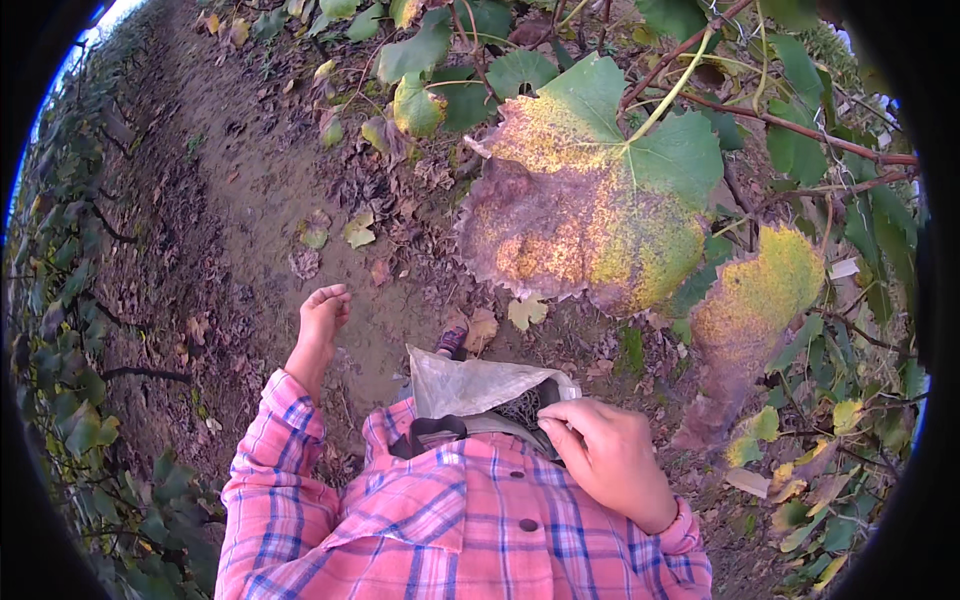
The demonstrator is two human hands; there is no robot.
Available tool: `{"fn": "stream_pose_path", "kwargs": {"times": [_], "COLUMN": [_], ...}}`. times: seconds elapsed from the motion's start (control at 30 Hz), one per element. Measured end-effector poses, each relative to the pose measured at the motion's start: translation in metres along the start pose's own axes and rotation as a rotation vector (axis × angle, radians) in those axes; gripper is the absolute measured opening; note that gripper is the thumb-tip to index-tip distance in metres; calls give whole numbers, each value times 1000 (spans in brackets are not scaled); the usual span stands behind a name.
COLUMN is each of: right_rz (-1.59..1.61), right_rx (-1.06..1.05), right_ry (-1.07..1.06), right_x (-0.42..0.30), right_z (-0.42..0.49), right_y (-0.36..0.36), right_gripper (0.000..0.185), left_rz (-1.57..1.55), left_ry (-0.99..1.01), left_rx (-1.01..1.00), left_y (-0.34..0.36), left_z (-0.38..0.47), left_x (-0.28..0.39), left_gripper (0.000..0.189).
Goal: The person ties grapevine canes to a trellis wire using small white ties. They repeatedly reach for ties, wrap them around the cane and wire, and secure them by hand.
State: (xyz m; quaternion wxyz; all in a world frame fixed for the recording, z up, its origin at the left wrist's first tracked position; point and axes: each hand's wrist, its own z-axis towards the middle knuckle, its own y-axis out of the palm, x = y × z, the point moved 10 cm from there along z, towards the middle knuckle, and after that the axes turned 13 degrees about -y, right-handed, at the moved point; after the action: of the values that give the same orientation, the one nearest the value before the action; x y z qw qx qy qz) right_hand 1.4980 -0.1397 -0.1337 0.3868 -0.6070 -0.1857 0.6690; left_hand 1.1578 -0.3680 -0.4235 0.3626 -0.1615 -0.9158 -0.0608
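Observation:
My left hand (pixel 322 319) hangs over the bare soil with its fingers curled; whether it holds something small cannot be told. At my waist, my right hand (pixel 600 442) is beside the opening of a pale waist pouch (pixel 472 382), thumb and fingertips close together at its rim. A tangle of thin, dark wire-like pieces (pixel 521 409) shows inside the pouch. What lies between the right fingertips is too small to tell. A large grapevine leaf (pixel 592 202), green, yellow and brown, hangs in front of me above the pouch.
Reddish vine canes (pixel 817 135) with leaves and thin ties stretch across the upper right. A drooping yellow-brown leaf (pixel 750 315) hangs at the right. Another row of vines (pixel 67 360) runs along the left. Fallen leaves (pixel 360 229) lie on the soil; a shoe (pixel 451 340) shows beyond the pouch.

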Motion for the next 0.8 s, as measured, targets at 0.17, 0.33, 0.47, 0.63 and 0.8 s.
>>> {"fn": "stream_pose_path", "kwargs": {"times": [0.17, 0.33, 0.47, 0.63, 0.8], "right_rz": [6, 38, -27, 8, 196], "right_rx": [-233, -208, -274, -312, -362], "right_ry": [236, 219, 253, 394, 670], "right_x": [62, 74, 93, 141, 206], "right_z": [-53, -50, -27, 5, 30], "right_y": [65, 95, 122, 170, 235], "right_gripper": [16, 17, 17, 18, 21], "left_rz": [-36, -61, -20, 115, 559], "left_ry": [-412, -289, -254, -285, -260], "left_rx": [276, 162, 28, -35, 74], "left_y": [-104, -88, -53, -36, -54], "left_z": [-70, -79, -51, 7, 34], "left_x": [-217, -241, -248, -287, -290], "left_gripper": [19, 18, 18, 18, 18]}}
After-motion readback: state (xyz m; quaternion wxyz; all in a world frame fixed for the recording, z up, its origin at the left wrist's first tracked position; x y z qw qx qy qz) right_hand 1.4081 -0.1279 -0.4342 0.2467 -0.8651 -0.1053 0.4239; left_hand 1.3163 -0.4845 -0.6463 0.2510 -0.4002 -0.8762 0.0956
